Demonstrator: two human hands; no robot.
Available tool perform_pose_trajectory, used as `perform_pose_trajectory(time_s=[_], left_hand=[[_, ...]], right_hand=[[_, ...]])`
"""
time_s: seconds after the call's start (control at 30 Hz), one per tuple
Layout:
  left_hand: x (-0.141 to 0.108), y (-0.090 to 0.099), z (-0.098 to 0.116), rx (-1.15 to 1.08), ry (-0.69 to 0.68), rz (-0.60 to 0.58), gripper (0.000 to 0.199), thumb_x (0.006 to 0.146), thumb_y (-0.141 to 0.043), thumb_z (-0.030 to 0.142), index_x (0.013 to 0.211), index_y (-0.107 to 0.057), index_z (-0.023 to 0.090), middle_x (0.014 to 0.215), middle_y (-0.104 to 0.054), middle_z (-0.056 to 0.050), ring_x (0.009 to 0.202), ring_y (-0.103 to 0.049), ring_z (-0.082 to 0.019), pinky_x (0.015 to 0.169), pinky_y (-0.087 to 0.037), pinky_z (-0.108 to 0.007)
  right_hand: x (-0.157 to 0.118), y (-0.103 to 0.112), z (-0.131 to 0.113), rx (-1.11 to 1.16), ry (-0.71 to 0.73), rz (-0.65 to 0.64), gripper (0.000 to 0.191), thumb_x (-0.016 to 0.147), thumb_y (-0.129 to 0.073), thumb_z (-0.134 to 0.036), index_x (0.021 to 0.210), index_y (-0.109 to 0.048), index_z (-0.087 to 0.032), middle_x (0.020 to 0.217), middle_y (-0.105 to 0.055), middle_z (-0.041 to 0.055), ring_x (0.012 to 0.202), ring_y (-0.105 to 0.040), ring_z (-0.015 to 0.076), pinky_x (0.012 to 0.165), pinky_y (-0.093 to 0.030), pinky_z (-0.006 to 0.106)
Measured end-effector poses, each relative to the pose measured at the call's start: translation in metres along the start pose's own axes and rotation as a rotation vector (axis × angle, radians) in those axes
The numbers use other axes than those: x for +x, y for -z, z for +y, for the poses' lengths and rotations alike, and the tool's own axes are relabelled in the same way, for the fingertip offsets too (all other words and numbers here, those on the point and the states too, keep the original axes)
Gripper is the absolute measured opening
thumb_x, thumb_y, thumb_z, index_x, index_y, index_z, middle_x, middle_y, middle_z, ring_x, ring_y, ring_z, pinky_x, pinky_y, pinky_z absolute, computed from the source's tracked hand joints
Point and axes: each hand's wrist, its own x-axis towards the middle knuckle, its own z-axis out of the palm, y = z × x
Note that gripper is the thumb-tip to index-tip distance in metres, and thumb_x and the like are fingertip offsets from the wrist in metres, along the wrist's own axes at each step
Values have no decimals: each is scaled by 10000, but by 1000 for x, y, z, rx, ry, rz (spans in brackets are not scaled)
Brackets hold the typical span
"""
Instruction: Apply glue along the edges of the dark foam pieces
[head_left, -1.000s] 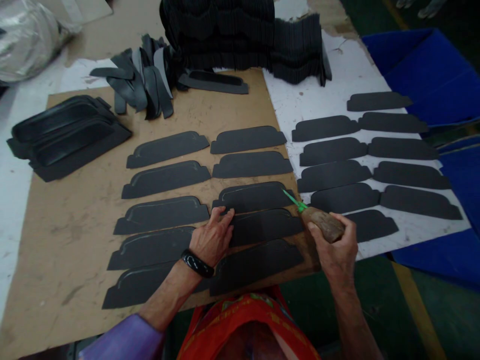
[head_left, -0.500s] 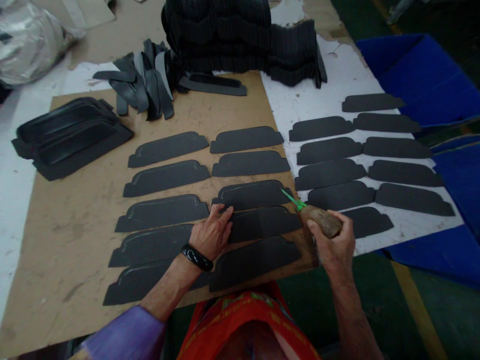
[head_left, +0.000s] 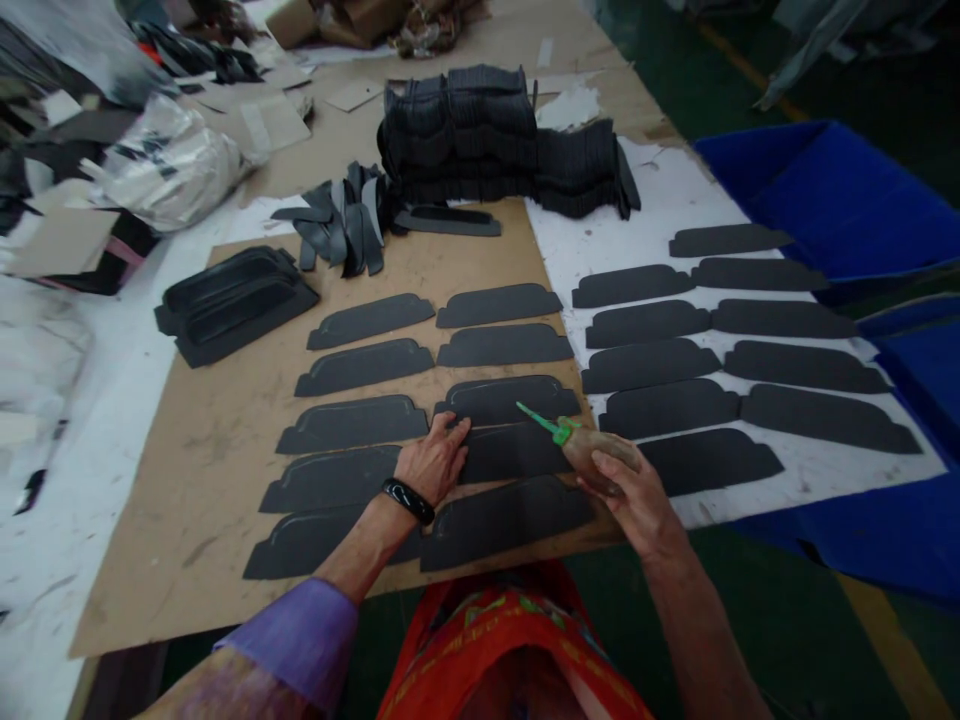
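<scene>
My left hand (head_left: 433, 462) rests with its fingers stretched out, the fingertips on the lower left edge of a flat dark grey piece (head_left: 504, 400). A thin shiny line follows that piece's upper edge. In my right hand (head_left: 636, 492) is a brownish glue bottle (head_left: 598, 455) with a green nozzle, held tilted. The nozzle tip points left, over the lower part of the same piece; whether it touches cannot be seen. Just below lies another dark piece (head_left: 517, 450), partly behind my left hand. Pieces in the left column, such as this one (head_left: 352, 422), also show shiny lines.
The pieces lie in rows on a brown board (head_left: 187, 520) and white sheet (head_left: 712, 505). A stack of moulded dark parts (head_left: 240, 305) sits left, with loose dark strips (head_left: 341, 220) and a long dark stack (head_left: 457, 130) behind. Blue bins (head_left: 832, 190) stand right.
My right hand has moved left with the glue bottle, the nozzle shifting from the piece's right end toward its middle. My left hand stays on the piece. The view has shifted, showing more of the table's far end.
</scene>
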Motion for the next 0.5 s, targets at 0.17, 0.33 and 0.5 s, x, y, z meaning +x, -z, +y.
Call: perform_pose_trajectory(time_s=[0.17,0.33,0.5], left_hand=[[2,2,2,-10,24,2,404,910,-304,330,1301,-398,291,1321,-388,-67,802,-624,-163,606,-509,-287],[4,5,3,-40,39,15,382,910,-301,331,1261,-444,282,1288,-415,-61,799,-629,-166,623,-509,-299],[4,5,2,-48,33,3,371,909,-301,340,1248,-443,289,1282,-401,-65,745,-628,-154,590,-496,-294]], right_hand=[[-16,5,-7,340,-257,1,328,544,-779,-250,831,-622,-228,829,-703,-1,757,-669,199,592,-562,310],[-13,20,-6,345,-249,15,309,571,-766,-217,852,-638,-212,841,-711,12,770,-672,196,612,-570,305],[-2,20,-8,272,-108,117,314,523,-791,-202,793,-630,-206,751,-696,-31,657,-654,159,581,-580,311]])
